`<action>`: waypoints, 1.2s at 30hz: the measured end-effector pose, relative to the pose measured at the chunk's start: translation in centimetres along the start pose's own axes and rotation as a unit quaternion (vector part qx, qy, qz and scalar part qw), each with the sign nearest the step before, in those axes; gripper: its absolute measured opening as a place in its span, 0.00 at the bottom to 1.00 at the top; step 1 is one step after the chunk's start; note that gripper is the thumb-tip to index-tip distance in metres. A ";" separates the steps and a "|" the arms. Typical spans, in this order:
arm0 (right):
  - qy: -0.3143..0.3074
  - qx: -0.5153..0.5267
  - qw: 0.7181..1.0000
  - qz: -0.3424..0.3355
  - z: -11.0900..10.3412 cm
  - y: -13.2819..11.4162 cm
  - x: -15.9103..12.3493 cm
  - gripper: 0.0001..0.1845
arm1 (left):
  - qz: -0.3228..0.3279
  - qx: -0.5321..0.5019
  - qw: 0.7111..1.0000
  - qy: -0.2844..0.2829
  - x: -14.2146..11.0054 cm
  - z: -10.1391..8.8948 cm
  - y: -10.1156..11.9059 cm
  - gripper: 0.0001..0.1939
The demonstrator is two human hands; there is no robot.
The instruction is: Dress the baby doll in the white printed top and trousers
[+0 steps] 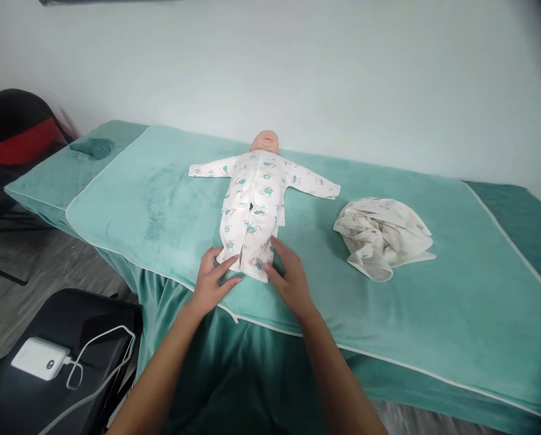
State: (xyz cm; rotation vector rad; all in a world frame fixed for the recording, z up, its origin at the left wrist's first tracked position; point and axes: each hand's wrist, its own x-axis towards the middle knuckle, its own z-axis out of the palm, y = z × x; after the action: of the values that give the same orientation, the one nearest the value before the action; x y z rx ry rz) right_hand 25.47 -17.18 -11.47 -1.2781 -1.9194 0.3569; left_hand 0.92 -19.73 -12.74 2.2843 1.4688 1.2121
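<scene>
A baby doll lies on its back on the green bed cover, its head toward the wall. It wears a white printed jacket with both sleeves spread sideways, and matching trousers below. My left hand rests at the left trouser leg's hem, thumb and fingers spread. My right hand touches the other leg's edge near its hem, fingers apart. Neither hand grips the cloth visibly. The doll's hands and feet are hidden by the clothes.
A crumpled white printed cloth lies on the bed cover to the right. At lower left, a black chair holds a white power bank with a cable. Another black chair stands at far left. A wall runs behind the bed.
</scene>
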 end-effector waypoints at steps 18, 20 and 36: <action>0.023 0.277 0.959 0.046 -0.5 -1.0 -2.9 0.04 | 0.055 0.011 0.997 0.046 1.5 0.0 4.4 0.19; 0.014 0.262 0.964 0.036 -0.5 -0.9 -2.9 0.04 | 0.064 0.041 0.997 0.007 1.8 0.3 4.5 0.22; -0.022 0.025 0.999 -0.038 0.3 -1.5 -2.8 0.04 | 0.111 0.104 0.988 -0.026 3.4 1.5 5.7 0.19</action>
State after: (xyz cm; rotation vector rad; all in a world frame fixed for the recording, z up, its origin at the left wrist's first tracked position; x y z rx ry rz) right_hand 24.75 -20.27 -12.04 -1.1692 -1.9779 0.3947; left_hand 6.52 -19.44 -8.88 2.6564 1.4130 1.0860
